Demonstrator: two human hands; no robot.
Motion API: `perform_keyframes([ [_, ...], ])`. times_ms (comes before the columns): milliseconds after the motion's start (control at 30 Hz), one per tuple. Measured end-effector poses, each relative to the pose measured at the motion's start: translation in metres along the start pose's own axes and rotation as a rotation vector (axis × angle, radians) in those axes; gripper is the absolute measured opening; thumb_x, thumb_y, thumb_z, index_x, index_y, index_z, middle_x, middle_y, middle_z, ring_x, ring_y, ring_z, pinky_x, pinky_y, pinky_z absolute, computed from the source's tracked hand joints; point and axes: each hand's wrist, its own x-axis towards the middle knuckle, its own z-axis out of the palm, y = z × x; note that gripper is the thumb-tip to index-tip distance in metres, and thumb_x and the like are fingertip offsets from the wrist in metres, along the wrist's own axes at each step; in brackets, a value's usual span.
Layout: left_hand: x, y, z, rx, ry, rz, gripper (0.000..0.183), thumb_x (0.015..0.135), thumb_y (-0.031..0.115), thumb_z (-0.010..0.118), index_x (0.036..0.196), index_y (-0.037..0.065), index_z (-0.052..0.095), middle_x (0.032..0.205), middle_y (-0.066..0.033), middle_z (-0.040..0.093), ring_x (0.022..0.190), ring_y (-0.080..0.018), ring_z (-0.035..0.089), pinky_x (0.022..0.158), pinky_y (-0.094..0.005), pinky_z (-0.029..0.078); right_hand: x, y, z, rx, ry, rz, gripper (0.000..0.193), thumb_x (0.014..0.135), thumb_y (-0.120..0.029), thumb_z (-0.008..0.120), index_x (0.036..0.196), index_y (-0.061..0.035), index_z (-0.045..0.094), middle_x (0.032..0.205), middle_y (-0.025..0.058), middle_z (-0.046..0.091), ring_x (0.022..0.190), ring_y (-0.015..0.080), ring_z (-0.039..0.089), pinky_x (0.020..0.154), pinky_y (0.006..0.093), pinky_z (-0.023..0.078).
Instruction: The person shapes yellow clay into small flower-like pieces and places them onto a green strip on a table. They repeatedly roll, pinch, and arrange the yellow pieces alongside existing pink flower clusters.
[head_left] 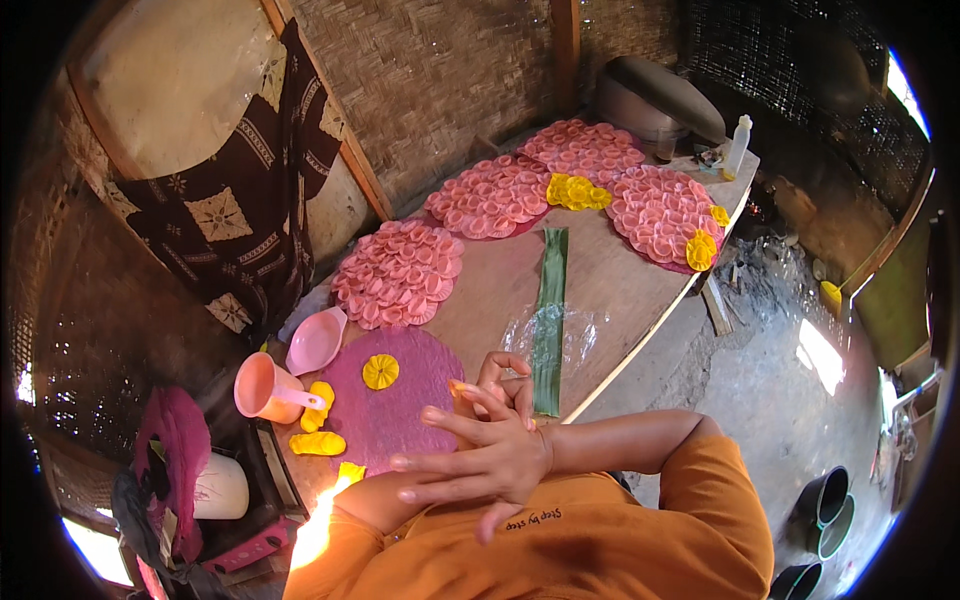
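My right hand (490, 462) reaches across from the right with its fingers spread, crossing over my left wrist and lower palm. Behind it my left hand (503, 388) is raised, its fingers loosely bent and apart; part of it is hidden by the right. No held object shows in either hand. Just left of them lies a round purple-pink sheet (410, 440) with a pleated yellow disc (381, 371) on it. A strip of green leaf (549, 320) lies beyond my hands, over a clear plastic sheet (584, 338).
Round piles of small pink cup-shaped pieces (400, 275) line the table's far side (500, 285), with yellow pieces (578, 192) among them. A pink mug (268, 388) and pink bowl (317, 340) stand left. A large pot (640, 105) and bottle (738, 147) stand at the back right.
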Motion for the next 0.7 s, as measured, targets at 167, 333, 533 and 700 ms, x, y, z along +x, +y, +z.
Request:
perform_keyframes([
  [167,0.014,-0.003,-0.002,-0.056,-0.075,-0.065,0.059,0.096,0.062,0.041,0.135,0.018,0.05,0.124,-0.0064,0.056,0.109,-0.0221,0.054,0.095,-0.0429,0.045,-0.003,-0.003,0.007,0.042,0.26,-0.082,0.085,0.089,-0.079,0.021,0.13,-0.0187,0.064,0.143,0.0086,0.053,0.14,0.0423,0.035,0.114,0.0586,0.007],
  [333,0.03,-0.005,-0.003,-0.115,-0.181,-0.145,0.059,0.096,0.061,0.041,0.135,0.017,0.05,0.122,-0.0068,0.056,0.108,-0.022,0.054,0.094,-0.0426,0.045,-0.025,0.011,0.019,0.117,0.366,0.103,0.084,0.088,-0.08,0.028,0.126,-0.015,0.065,0.135,0.0117,0.059,0.133,0.0401,0.045,0.114,0.0511,0.014],
  [533,0.059,-0.002,-0.004,-0.043,-0.192,-0.118,0.059,0.098,0.06,0.038,0.138,0.019,0.048,0.13,-0.0085,0.054,0.115,-0.0263,0.053,0.101,-0.0464,0.042,-0.087,0.098,0.015,0.433,0.155,1.036,0.067,0.091,-0.057,0.049,0.136,-0.0065,0.049,0.143,0.0217,0.042,0.139,0.0381,0.035,0.113,0.0492,0.026],
  [700,0.045,0.038,-0.019,-0.086,-0.075,0.111,0.067,0.097,0.065,0.034,0.139,0.015,0.046,0.136,-0.0109,0.052,0.12,-0.0303,0.053,0.104,-0.0493,0.04,-0.166,0.142,-0.023,-0.795,-0.649,1.122,0.049,0.091,-0.034,0.063,0.13,-0.0064,0.054,0.147,0.0237,0.038,0.139,0.0324,0.037,0.111,0.0477,0.035],
])
